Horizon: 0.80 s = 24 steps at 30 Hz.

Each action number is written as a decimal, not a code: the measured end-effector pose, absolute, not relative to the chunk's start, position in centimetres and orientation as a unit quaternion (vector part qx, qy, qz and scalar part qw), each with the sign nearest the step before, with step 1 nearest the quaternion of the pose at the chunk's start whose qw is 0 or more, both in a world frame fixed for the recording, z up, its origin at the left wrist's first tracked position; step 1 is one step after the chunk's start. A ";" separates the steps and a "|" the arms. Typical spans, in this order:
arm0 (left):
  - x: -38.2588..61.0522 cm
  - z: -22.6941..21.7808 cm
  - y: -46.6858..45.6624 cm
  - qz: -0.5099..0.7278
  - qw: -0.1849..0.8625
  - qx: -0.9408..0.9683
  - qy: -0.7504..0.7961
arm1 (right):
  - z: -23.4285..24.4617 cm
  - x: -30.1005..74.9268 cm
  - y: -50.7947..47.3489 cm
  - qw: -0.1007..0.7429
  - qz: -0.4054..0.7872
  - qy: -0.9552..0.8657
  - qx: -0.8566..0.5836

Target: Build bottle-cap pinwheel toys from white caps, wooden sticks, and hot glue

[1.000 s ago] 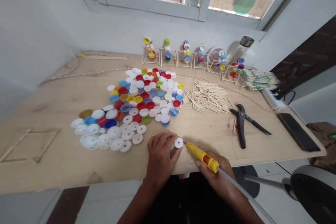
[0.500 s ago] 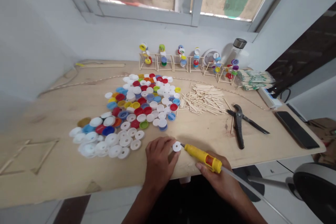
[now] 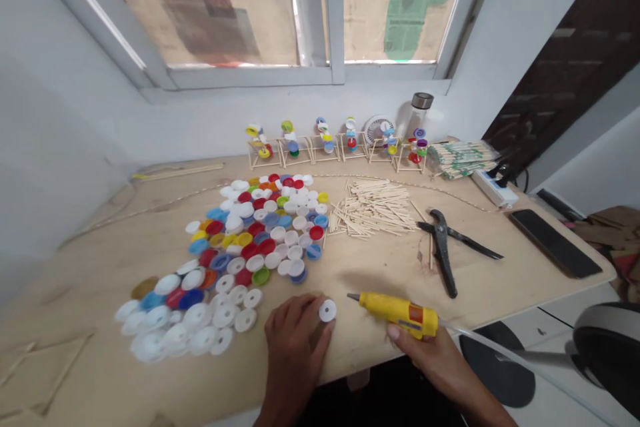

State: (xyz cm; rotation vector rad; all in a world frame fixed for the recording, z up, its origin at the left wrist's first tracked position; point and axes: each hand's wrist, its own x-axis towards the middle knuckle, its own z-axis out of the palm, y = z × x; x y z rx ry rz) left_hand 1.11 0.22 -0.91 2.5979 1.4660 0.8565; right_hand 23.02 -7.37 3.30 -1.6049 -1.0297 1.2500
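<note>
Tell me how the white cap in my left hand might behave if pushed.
The white cap would probably feel light, being small and apparently plastic. Its round outline suggests it could roll on edge, though your left hand, gripping it, would likely prevent that.

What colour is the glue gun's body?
The glue gun has a yellow body, best seen in the current head view.

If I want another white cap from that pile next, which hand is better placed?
Probably your left hand: it is nearer the pile of caps, though it holds a white cap. Your right hand grips the yellow glue gun, farther from the pile.
</note>
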 end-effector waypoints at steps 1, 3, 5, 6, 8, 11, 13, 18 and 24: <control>1.1 -0.9 0.3 0.276 0.018 0.838 0.470 | 3.3 23.5 -7.3 0.421 0.486 -0.406 -0.650; 1.1 -1.0 0.3 0.279 0.016 0.840 0.466 | 3.5 25.0 -7.0 0.428 0.437 -0.417 -0.672; 1.1 -1.2 0.4 0.284 0.010 0.840 0.461 | 4.0 27.0 -6.6 0.418 0.365 -0.455 -0.697; 1.1 -1.2 0.4 0.288 0.007 0.840 0.460 | 4.3 28.2 -6.4 0.402 0.324 -0.480 -0.710; 1.0 -1.4 0.5 0.289 0.003 0.840 0.460 | 4.8 30.8 -5.9 0.362 0.233 -0.520 -0.737; 0.9 -1.4 0.5 0.288 0.007 0.840 0.460 | 4.8 34.8 -5.2 0.281 0.076 -0.573 -0.766; 0.9 -1.3 0.4 0.290 0.010 0.839 0.460 | 4.4 37.3 -4.8 0.223 -0.021 -0.611 -0.760; 1.2 -1.0 0.3 0.300 0.013 0.833 0.464 | 3.4 40.9 -3.7 0.103 -0.143 -0.695 -0.697; 1.1 -1.3 0.2 0.294 0.011 0.835 0.465 | 2.5 41.7 -2.9 0.040 -0.190 -0.726 -0.660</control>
